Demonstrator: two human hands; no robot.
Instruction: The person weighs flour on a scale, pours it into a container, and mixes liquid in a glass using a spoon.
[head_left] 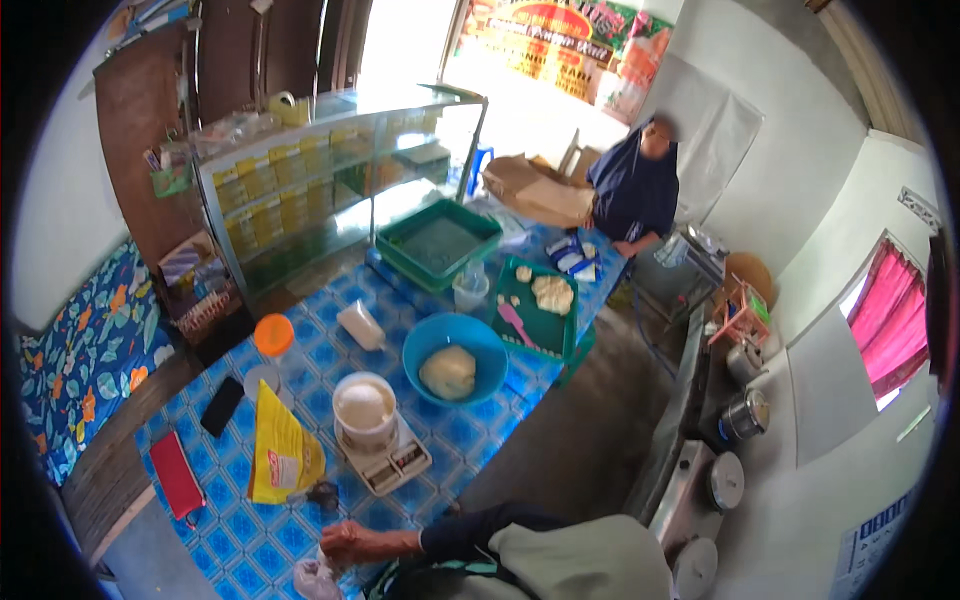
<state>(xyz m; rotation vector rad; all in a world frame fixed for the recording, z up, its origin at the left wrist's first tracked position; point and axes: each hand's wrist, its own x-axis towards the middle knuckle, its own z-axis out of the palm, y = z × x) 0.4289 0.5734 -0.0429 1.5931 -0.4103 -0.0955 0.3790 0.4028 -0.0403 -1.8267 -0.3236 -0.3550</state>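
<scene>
The curled right hand [350,543] grips a pale bag [317,580].

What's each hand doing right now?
Left: not visible in the frame, so its state can't be told.
Right hand: closed, apparently gripping a pale plastic bag at the table's near edge.

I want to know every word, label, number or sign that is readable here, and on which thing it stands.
I describe the print without copying it.
Colourful banner: large letters partly legible; smaller lines blurred.
Yellow bag: red mark; small print unreadable.
White scale: panel markings too small to read.
Blue-and-white packet: too blurred to read.
Sheet on the right wall: white characters on blue, tilted and unclear.
</scene>
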